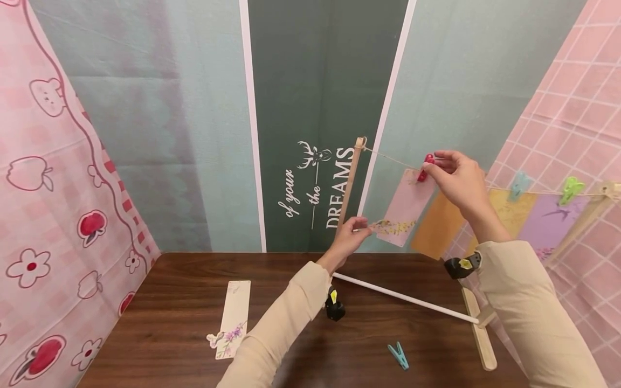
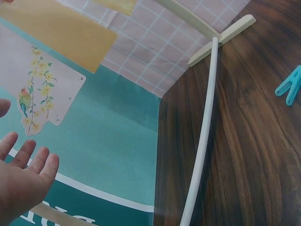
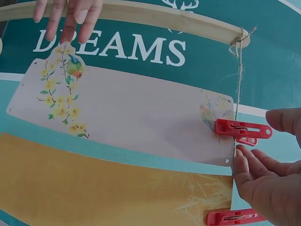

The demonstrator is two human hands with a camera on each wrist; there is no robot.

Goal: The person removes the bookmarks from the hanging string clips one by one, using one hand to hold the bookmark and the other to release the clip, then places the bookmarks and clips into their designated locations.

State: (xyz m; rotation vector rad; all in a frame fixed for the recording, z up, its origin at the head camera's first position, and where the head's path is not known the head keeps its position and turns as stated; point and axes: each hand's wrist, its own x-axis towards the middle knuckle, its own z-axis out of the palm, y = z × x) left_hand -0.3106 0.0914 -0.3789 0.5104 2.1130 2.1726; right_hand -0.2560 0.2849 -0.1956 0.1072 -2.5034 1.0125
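Over the dark wooden table (image 1: pixel 184 302), both hands' grips slack beside a red-pegged pink flowered card (image 1: pixel 405 207)

I see both arms in long beige sleeves of soft, plain cloth that end at the wrists. The left hand (image 1: pixel 350 235) and right hand (image 1: pixel 458 180) are bare, with no gloves or rings. Under each wrist sits a small black camera unit with a yellow mark, left (image 1: pixel 334 306) and right (image 1: pixel 463 265).
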